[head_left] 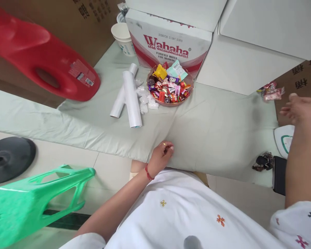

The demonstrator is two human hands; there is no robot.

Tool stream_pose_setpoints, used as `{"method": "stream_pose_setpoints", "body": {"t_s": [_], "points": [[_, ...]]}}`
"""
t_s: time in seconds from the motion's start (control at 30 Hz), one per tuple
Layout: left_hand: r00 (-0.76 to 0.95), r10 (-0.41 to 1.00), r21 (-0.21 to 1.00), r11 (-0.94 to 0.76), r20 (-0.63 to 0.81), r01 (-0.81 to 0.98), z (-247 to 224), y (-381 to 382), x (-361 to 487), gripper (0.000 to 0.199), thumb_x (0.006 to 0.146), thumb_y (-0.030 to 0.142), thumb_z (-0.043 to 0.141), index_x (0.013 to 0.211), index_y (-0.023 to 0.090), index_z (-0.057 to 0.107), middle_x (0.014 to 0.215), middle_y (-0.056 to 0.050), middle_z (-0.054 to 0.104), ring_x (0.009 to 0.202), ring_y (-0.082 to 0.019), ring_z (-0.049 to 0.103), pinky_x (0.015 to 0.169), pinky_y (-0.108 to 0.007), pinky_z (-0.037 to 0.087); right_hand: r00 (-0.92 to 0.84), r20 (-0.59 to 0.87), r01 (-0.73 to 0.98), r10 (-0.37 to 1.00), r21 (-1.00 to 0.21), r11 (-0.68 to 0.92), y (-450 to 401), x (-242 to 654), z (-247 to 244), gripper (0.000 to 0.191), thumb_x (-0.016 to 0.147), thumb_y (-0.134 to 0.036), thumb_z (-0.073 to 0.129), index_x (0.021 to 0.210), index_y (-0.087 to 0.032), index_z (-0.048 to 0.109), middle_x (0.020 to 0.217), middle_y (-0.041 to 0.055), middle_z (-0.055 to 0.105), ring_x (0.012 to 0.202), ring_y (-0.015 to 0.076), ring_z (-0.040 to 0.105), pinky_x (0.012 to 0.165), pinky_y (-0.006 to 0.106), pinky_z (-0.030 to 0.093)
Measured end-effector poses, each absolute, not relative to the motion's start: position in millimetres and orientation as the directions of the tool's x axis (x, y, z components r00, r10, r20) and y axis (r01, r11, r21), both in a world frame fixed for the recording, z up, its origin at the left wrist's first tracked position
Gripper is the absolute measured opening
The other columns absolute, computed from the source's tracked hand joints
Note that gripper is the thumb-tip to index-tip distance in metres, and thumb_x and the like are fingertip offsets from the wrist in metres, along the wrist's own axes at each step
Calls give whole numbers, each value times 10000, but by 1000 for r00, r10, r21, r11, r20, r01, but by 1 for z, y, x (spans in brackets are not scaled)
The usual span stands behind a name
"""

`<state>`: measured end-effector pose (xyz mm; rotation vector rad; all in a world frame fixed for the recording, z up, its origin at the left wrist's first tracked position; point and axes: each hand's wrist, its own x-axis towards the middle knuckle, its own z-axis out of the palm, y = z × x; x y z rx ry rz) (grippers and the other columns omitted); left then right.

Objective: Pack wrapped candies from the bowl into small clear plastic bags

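My left hand (161, 155) rests at the front edge of the cloth-covered table, its fingers curled into a loose fist with nothing visible in them. Far to the right, my right hand (302, 108) is held out, slightly blurred, with its fingers loosely bent and partly apart. Just beyond its fingertips lies a small heap of pink wrapped sweets (272, 92), against a brown carton. A glass bowl (168, 103) full of colourful wrapped candies stands farther back, in front of a Wahaha water box (171, 43). Crumpled clear plastic pieces (144, 100) lie beside the bowl.
Two white rolls (132, 100) lie crossed left of the bowl. A red jug (75, 76), paper cups (124, 39) and white boxes (248, 62) stand behind. Near my right forearm are a white cap-like object (283, 140), a dark hair clip (263, 161) and a black phone-like object (279, 174). A green stool (18, 207) is at left.
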<state>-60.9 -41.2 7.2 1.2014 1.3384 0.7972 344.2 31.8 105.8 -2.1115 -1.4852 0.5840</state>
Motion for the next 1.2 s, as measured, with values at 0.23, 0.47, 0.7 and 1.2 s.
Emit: {"method": "stream_pose_setpoints", "body": {"t_s": [0.23, 0.47, 0.7, 1.2], "points": [[54, 995, 643, -94, 81, 760, 40, 15, -90, 236, 997, 248, 463, 924, 194, 681, 985, -99, 675, 889, -225, 642, 782, -345, 472, 414, -77, 568, 907, -757, -323, 34, 330, 61, 427, 881, -589, 663, 864, -169, 741, 811, 145, 717, 596, 136, 570, 551, 317, 443], [-48, 994, 309, 14, 100, 951, 32, 123, -95, 325, 954, 97, 389, 1086, 151, 681, 1227, -205, 598, 1129, -359, 547, 756, -396, 456, 335, -228, 472, 914, -799, -372, -30, 300, 11, 444, 847, -589, 684, 973, -172, 772, 813, 66, 741, 562, 119, 509, 522, 268, 417], [29, 950, 515, -194, 311, 835, 14, 84, -101, 133, 884, 125, 547, 943, 196, 643, 970, -100, 603, 979, -270, 562, 794, -372, 480, 340, -195, 358, 920, -878, -318, -39, 270, 31, 358, 883, -535, 699, 992, -201, 770, 811, 42, 732, 573, 125, 496, 534, 268, 416], [-176, 984, 984, 17, 15, 178, 11, -21, -55, 240, 930, 365, 661, 1113, 213, 631, 1092, -80, 641, 933, -180, 631, 713, -276, 527, -133, -408, -226, 903, -875, -428, 1, 104, 25, 385, 686, -527, 866, 868, -221, 719, 732, -20, 639, 597, 103, 485, 514, 247, 470]]}}
